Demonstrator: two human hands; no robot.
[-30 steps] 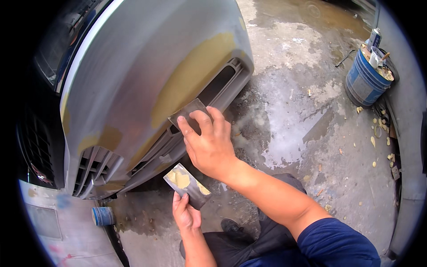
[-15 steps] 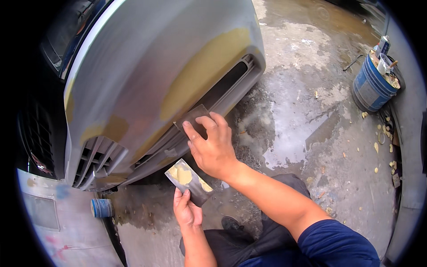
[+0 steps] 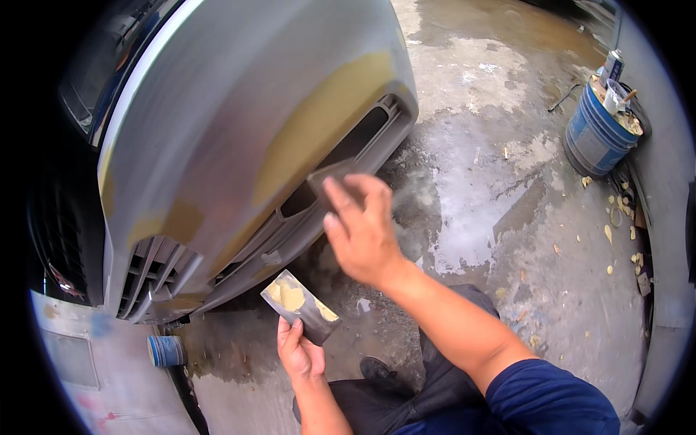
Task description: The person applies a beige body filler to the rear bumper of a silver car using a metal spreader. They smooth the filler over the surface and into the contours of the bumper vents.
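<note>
Overhead, a grey car bumper [image 3: 239,145] smeared with yellow filler fills the upper left of the frame. At centre, the right hand [image 3: 362,228] — blurred, and further right along the lower grille than half a second ago — grips a dark spreader [image 3: 335,177] against the bumper. Lower centre, the left hand [image 3: 301,355] pinches a filler-laden mixing board [image 3: 299,304]. A blue bucket [image 3: 598,134] sits upper right — small blue tin [image 3: 165,351] lower left.

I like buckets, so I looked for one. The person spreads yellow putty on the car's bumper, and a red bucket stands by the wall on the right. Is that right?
Not quite: the bucket is blue, not red. The head view shows it by the wall on the right, while the right hand works putty on the bumper.
</note>
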